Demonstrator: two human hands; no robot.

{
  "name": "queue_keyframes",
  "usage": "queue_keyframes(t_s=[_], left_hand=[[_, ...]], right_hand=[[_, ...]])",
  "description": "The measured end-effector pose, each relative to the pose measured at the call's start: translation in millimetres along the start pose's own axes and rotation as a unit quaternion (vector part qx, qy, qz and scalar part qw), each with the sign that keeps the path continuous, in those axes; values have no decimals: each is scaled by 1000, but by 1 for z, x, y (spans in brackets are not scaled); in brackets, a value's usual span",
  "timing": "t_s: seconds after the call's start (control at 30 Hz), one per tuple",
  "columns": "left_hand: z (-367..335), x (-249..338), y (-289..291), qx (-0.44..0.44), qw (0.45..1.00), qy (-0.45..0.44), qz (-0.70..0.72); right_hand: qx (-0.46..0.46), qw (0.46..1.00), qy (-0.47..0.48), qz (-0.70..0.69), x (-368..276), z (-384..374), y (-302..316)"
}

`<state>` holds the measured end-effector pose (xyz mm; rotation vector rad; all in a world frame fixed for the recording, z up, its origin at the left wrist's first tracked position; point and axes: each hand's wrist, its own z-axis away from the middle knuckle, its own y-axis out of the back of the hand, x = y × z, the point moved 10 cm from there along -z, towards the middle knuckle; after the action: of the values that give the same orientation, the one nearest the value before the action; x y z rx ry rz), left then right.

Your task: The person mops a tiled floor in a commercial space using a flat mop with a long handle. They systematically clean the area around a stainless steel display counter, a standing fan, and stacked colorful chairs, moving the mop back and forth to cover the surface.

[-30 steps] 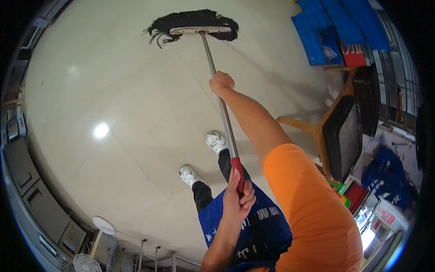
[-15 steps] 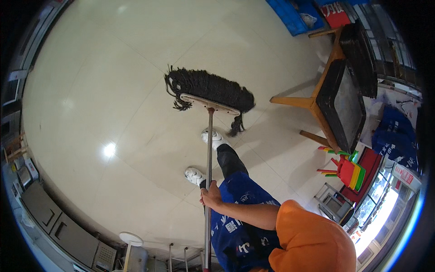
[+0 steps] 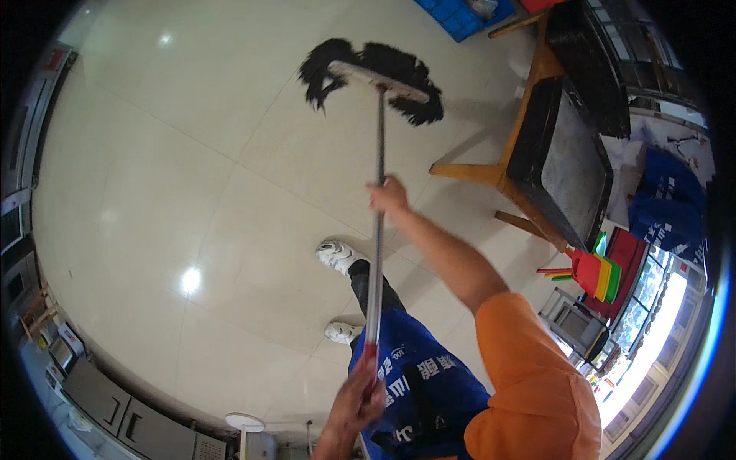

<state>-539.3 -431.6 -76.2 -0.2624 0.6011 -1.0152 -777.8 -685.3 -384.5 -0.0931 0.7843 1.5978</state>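
A mop with a black stringy head [image 3: 410,67] and a long metal pole [image 3: 375,268] stretches away from me over the pale tiled floor. Motion blurs the strands, so I cannot tell whether they touch the floor. Low in the picture, my left hand [image 3: 359,399] is closed around the pole's red grip [image 3: 370,354]. Farther up, my right hand [image 3: 391,196] wraps the pole below the mop head, its arm stretched out from an orange sleeve [image 3: 529,353]. My white shoes [image 3: 337,256] stand left of the pole, below a blue apron [image 3: 425,376].
Close on the right, a wooden-legged chair [image 3: 575,165] with a dark-edged seat juts out. Behind it are colourful small plastic chairs [image 3: 598,277]. A blue crate [image 3: 452,17] sits at the far edge. Grey cabinets [image 3: 130,414] line the lower left, beside a round white stool [image 3: 245,422].
The mop head has moved farther from me and its strands have swung. My right hand has shifted up the pole, and my left hand on the red grip has come into view.
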Motion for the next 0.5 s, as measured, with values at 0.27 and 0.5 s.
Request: queue_keyframes(t_s=[0.27,0.5], left_hand=[[-149,48,-89,-135,990,15,-24],[-58,12,64,-172,979,-74,80]], right_hand=[[177,888,66,420,-54,-90,136],[65,948,27,312,74,-52,26]])
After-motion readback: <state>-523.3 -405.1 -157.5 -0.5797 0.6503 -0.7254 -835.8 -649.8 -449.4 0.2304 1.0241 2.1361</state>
